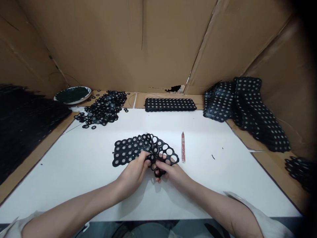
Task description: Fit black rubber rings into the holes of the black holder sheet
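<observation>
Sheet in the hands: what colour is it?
The sheet is black, with rows of round pale spots; head view.

Count from my end. Hands: 2, left hand (133, 169) and right hand (176, 173). Perforated black sheet (130, 148) in them: 1. Red pointed stick (183, 148): 1. Round dish (74, 102): 1. Loose ring heap (105, 109): 1; rings overlap, I can't get a number, dozens at least. Flat dotted slab (170, 104) at back: 1. Draped dotted sheets (257, 115) at right: I read 2 minimum, overlaps hide the rest. Black bundle (299, 170), far right: 1. Dark pile (24, 125), left: 1. Sleeves (267, 215): 2.
</observation>
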### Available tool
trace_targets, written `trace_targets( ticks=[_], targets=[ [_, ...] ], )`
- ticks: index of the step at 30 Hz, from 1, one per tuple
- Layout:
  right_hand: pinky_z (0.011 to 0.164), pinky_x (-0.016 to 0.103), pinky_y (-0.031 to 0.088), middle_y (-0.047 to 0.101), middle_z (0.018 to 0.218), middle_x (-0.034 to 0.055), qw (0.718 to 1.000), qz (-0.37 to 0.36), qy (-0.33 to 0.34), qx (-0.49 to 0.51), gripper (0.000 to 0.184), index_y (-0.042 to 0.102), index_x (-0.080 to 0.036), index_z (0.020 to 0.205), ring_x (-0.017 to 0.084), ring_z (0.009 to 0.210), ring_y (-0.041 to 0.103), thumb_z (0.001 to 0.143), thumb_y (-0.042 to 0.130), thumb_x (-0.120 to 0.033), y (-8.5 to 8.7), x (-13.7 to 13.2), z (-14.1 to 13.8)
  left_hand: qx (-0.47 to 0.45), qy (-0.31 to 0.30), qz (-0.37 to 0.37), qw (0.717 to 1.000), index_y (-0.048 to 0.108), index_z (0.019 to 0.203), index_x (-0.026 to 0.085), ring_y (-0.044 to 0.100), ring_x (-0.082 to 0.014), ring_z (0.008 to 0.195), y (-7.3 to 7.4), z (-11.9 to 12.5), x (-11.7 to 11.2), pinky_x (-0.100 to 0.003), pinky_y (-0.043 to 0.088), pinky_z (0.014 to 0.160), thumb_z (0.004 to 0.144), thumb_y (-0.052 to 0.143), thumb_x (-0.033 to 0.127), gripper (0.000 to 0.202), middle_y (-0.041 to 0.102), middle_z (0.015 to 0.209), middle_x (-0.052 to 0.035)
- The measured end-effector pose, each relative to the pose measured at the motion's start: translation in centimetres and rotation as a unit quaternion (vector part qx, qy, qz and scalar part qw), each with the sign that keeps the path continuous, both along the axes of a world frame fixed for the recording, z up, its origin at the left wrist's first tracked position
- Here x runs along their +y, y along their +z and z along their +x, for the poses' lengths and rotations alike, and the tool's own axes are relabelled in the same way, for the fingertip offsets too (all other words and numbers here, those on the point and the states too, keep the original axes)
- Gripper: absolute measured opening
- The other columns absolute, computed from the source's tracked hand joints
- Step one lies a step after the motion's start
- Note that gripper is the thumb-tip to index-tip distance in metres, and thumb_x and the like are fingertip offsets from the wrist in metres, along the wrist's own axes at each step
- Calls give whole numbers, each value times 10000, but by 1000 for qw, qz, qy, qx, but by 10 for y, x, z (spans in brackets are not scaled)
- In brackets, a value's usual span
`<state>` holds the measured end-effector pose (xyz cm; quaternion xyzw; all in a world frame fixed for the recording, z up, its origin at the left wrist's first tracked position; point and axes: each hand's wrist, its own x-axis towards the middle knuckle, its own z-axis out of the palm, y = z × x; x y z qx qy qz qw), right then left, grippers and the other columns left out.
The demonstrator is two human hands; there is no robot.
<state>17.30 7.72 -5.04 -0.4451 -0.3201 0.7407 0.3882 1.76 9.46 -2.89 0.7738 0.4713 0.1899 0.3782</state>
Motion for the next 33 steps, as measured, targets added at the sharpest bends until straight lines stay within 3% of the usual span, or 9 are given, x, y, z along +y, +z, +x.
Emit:
trace_targets(
  ticks=[3, 6, 8, 13, 16, 24, 29, 31, 33],
  targets=[
    [527, 273, 417, 516, 479, -26, 1000, -1, -9, 20, 190, 508, -150, 623, 120, 441, 534, 712, 553, -311, -3, 0, 1, -17, 77, 45, 996, 469, 926, 190, 538, -133, 571, 11, -10, 11, -241, 402, 526, 883, 268, 298, 232, 557, 647, 6],
    [535, 252, 394, 538, 432, -6, 1000, 8, -6, -9, 182, 496, -155, 591, 116, 454, 531, 738, 473, -260, -4, -2, 1, -34, 245, 160, 956, 484, 943, 185, 481, -113, 521, 21, -18, 19, -218, 372, 485, 884, 285, 313, 244, 484, 588, 28],
    [532, 242, 380, 559, 428, 4, 998, 36, 16, -46, 188, 497, -159, 612, 113, 456, 526, 761, 447, -261, -3, -4, 0, -16, 275, 216, 937, 482, 956, 184, 475, -104, 505, 20, -18, 17, -216, 384, 488, 883, 290, 290, 231, 492, 599, 28],
    [504, 246, 389, 527, 432, -29, 994, 79, 44, -67, 200, 481, -169, 634, 118, 416, 535, 786, 467, -298, 2, -9, -3, 72, 63, 241, 966, 479, 1018, 166, 599, -137, 692, -4, -1, 2, -255, 480, 622, 865, 298, 202, 239, 615, 807, -31],
    [469, 235, 380, 511, 445, -29, 997, 62, 28, -48, 223, 499, -155, 596, 106, 397, 524, 777, 477, -284, 2, -8, -4, 91, 55, 227, 968, 482, 1040, 173, 618, -153, 725, -11, 4, -3, -266, 498, 619, 865, 290, 200, 261, 634, 856, -44],
    [521, 258, 440, 545, 533, -6, 999, 39, 32, 17, 216, 545, -142, 614, 121, 478, 559, 748, 512, -308, -3, -4, -1, 35, 16, 87, 995, 386, 1182, 162, 619, -175, 815, -7, 5, -6, -274, 515, 648, 860, 312, 260, 345, 645, 915, -64],
    [494, 255, 443, 551, 514, 13, 993, 73, 44, -78, 413, 552, -137, 591, 119, 467, 545, 743, 511, -519, 5, -2, 4, -9, -54, 66, 996, 410, 1114, 179, 590, -165, 848, -12, 4, -7, -299, 487, 719, 870, 295, 251, 279, 615, 957, -66],
    [498, 251, 452, 557, 526, 8, 992, 74, 35, -100, 394, 558, -140, 618, 112, 467, 543, 746, 517, -510, 9, -1, 6, -22, -73, 49, 996, 427, 1085, 183, 583, -159, 827, -10, 2, -4, -293, 474, 709, 875, 286, 253, 263, 612, 935, -59],
    [494, 252, 464, 569, 565, -3, 992, 70, 38, -97, 339, 575, -149, 719, 108, 461, 552, 751, 528, -483, 9, 0, 7, -41, -44, 30, 998, 442, 1065, 187, 572, -143, 727, -5, 0, 0, -271, 457, 646, 882, 274, 266, 260, 608, 823, -33]
  ],
)
